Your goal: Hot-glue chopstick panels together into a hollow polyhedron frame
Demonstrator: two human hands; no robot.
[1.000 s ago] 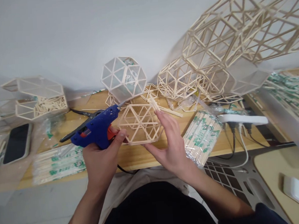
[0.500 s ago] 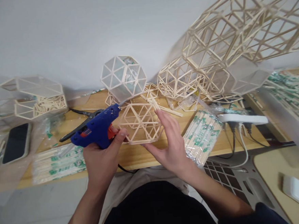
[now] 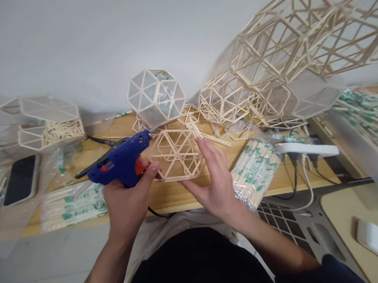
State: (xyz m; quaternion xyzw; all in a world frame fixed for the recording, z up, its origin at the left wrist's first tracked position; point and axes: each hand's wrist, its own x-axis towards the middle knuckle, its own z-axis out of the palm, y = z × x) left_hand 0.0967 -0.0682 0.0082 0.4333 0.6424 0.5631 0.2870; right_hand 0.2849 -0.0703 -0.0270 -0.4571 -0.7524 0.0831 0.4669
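My left hand (image 3: pixel 128 201) is wrapped round the handle of a blue hot glue gun (image 3: pixel 119 161) with a red trigger; its nozzle points right, above the frame's left edge. My left thumb and index finger also pinch the left side of an open wooden stick frame (image 3: pixel 177 153), built of triangles. My right hand (image 3: pixel 216 185) grips the frame's right side, thumb below and fingers along the edge. A short stick (image 3: pixel 194 127) rises by my right fingertips; whether they pinch it cannot be made out.
Behind the frame stands a panelled stick ball (image 3: pixel 155 95). A tall stick lattice (image 3: pixel 285 44) leans at the right. Packs of wrapped chopsticks (image 3: pixel 257 169), black pliers (image 3: pixel 93 163), a phone (image 3: pixel 21 180) and a white power strip (image 3: pixel 309 150) lie around on the wooden table (image 3: pixel 167 201).
Almost nothing differs. The glue gun and my left hand have shifted very slightly left, while the frame stays between both hands.
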